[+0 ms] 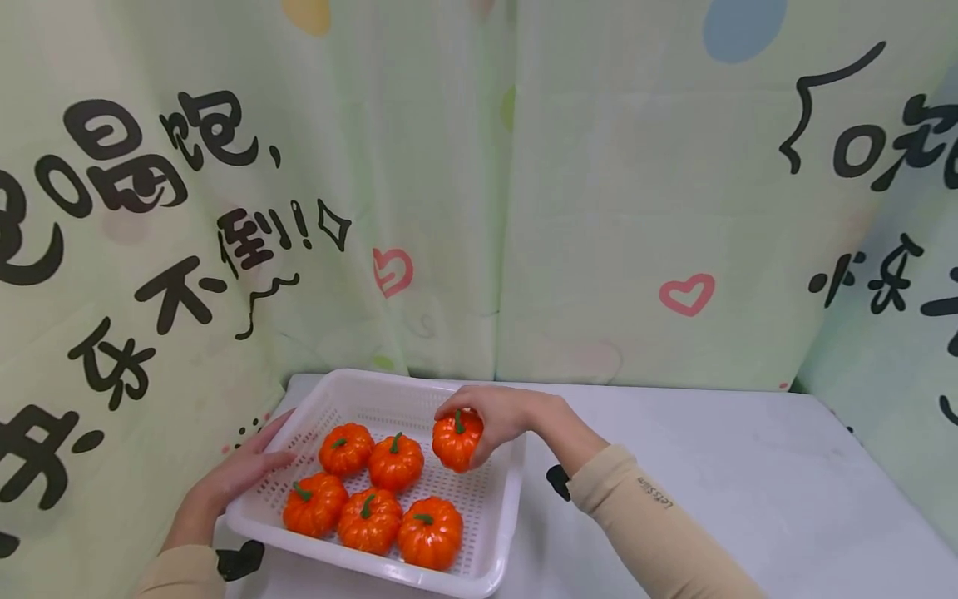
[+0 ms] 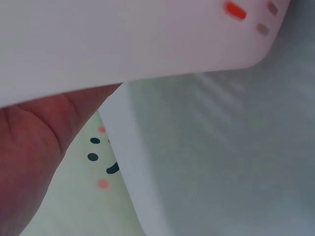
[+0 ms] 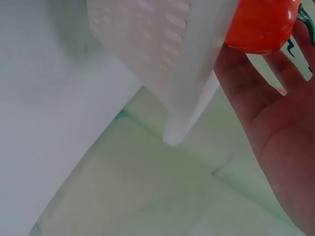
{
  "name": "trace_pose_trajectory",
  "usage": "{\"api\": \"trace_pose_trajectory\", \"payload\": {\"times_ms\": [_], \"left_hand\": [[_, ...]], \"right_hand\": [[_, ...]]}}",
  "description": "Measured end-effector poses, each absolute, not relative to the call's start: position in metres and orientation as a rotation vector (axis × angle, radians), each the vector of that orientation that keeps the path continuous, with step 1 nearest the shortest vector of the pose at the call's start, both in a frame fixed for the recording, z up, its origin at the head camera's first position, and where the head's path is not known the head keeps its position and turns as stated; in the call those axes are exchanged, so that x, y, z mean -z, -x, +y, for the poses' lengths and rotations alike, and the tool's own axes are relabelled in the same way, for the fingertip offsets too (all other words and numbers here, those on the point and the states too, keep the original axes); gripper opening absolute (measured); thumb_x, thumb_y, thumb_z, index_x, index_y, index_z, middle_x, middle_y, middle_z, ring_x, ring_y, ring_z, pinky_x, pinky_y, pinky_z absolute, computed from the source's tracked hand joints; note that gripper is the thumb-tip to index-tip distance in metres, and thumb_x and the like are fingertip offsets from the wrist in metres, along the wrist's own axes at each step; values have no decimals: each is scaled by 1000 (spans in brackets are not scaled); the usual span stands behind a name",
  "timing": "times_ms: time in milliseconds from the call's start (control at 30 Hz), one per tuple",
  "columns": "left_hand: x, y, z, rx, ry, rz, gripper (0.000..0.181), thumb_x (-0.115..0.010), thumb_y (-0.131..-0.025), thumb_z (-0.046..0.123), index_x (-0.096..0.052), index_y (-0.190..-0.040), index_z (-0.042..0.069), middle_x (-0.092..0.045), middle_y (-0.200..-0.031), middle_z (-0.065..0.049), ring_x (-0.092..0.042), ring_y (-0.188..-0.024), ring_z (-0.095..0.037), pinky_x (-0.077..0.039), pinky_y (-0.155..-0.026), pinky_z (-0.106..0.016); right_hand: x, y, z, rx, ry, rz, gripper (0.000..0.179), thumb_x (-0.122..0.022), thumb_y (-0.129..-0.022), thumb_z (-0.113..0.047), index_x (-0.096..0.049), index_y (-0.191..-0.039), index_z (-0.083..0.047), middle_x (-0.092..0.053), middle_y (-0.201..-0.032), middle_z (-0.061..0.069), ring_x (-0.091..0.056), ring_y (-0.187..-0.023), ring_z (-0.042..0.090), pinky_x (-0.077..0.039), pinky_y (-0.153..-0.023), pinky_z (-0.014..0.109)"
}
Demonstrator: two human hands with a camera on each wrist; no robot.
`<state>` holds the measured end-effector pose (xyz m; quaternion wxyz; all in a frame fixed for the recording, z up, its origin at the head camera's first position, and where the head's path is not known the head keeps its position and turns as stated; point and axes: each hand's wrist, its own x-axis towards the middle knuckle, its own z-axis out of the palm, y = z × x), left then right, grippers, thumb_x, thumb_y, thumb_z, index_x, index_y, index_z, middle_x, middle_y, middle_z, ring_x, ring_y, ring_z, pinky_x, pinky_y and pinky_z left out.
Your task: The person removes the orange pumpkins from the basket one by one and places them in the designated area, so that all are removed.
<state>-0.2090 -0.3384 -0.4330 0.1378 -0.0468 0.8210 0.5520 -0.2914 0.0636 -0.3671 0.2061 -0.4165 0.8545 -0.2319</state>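
A white perforated plastic basket (image 1: 490, 574) stands on the table in the head view. Several shiny orange toy pumpkins (image 1: 372, 522) with green stems lie in its left and front parts. My right hand (image 1: 500, 418) grips another toy pumpkin (image 1: 455, 443) over the basket's right rear part, fingers and thumb round its sides. In the right wrist view this pumpkin (image 3: 261, 24) shows beside the basket rim, above the palm. My left hand (image 1: 235, 472) holds the basket's left rim, thumb over the inside and fingers outside. The basket wall (image 2: 123, 44) hides those fingers in the left wrist view.
The white tabletop (image 1: 674, 466) extends right of the basket. Pale green curtains (image 1: 599, 208) with dark lettering and hearts hang behind and at both sides. Black straps (image 1: 241, 561) show at the wrists below the beige sleeves.
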Motion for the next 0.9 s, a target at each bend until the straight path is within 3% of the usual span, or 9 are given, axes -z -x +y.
{"api": "trace_pose_trajectory", "payload": {"times_ms": [500, 900], "left_hand": [[432, 210, -340, -1549, 99, 2403, 78, -54, -101, 15, -7, -164, 18, -22, -156, -35, -66, -102, -31, -60, -74, -49], [433, 210, -341, -1502, 88, 2449, 78, -54, -101, 15, -8, -163, 16, -22, -155, -35, -63, -107, -34, -60, -75, -48]], "right_hand": [[335, 289, 131, 778, 1093, 2484, 63, -83, -77, -13, -60, -136, -16, -56, -130, -1, -52, -118, 24, -54, -89, 34], [348, 274, 205, 835, 937, 2589, 63, -85, -76, -17, -59, -133, -13, -56, -124, 1, -52, -114, 28, -56, -83, 35]]}}
